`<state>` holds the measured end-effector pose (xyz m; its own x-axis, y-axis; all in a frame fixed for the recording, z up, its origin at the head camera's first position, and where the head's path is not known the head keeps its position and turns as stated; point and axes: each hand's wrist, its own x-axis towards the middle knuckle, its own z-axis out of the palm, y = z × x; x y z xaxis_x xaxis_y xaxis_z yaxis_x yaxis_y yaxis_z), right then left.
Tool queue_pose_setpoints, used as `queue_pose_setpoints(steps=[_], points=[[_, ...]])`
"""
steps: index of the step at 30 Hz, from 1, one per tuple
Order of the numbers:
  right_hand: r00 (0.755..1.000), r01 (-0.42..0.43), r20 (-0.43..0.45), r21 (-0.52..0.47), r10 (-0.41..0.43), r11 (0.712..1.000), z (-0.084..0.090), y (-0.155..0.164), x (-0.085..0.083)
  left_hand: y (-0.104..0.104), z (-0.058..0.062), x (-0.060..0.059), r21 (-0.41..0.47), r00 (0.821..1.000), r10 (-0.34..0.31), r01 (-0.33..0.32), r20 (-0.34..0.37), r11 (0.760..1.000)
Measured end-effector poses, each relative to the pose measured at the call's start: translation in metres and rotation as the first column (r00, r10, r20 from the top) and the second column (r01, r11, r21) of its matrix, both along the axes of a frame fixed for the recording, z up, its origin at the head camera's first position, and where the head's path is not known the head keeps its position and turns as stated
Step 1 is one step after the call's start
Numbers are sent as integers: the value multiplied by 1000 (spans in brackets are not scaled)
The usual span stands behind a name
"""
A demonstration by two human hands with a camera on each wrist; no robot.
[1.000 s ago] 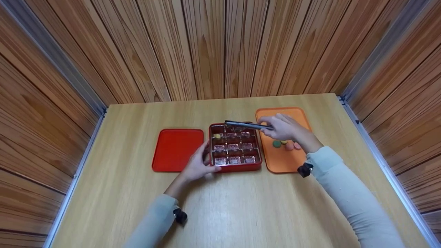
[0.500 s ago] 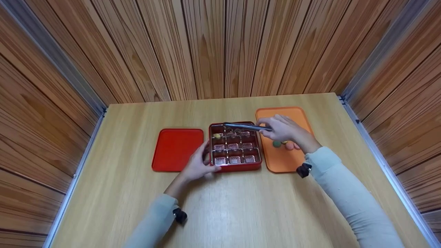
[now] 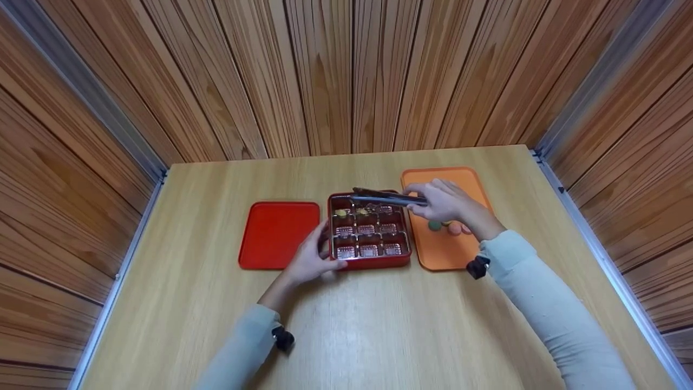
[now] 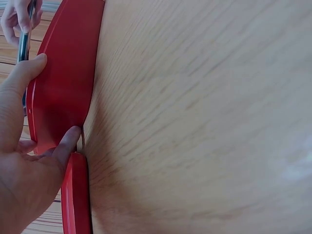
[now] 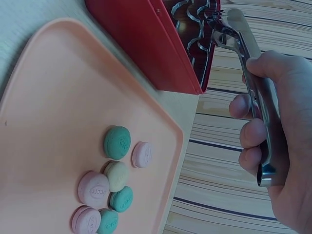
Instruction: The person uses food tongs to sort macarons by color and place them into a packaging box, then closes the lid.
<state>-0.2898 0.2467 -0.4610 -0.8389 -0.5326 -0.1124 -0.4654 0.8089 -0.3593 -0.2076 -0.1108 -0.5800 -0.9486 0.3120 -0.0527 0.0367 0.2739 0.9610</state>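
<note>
A red box (image 3: 369, 264) with a divided insert sits mid-table, with a yellow macaron (image 3: 341, 213) in its back left cell. My left hand (image 3: 318, 250) grips the box's front left corner; in the left wrist view its fingers (image 4: 68, 144) press the box wall (image 4: 66, 83). My right hand (image 3: 436, 199) holds metal tongs (image 3: 385, 197), whose tips hang over the box's back row. From the right wrist, the tongs (image 5: 252, 78) reach past the box rim (image 5: 146, 46). Whether the tips hold anything cannot be told.
The red lid (image 3: 279, 234) lies flat left of the box. An orange tray (image 3: 449, 254) on the right carries several green, pink and cream macarons (image 5: 116, 178). Wooden walls enclose the table on three sides.
The tongs' tips have spread slightly and dipped over the back row of the box. Both hands stay almost where they were.
</note>
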Motion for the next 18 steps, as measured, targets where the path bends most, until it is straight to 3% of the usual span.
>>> queue_pose_setpoints(steps=[9,18], points=[[1000,5,-23,-9,-6,1000,5,8,2,-1,1,1,-27,1000,14,-14,-16,1000],[999,10,36,-20,-10,1000,10,22,11,-1,2,1,-24,1000,10,-11,-24,1000]])
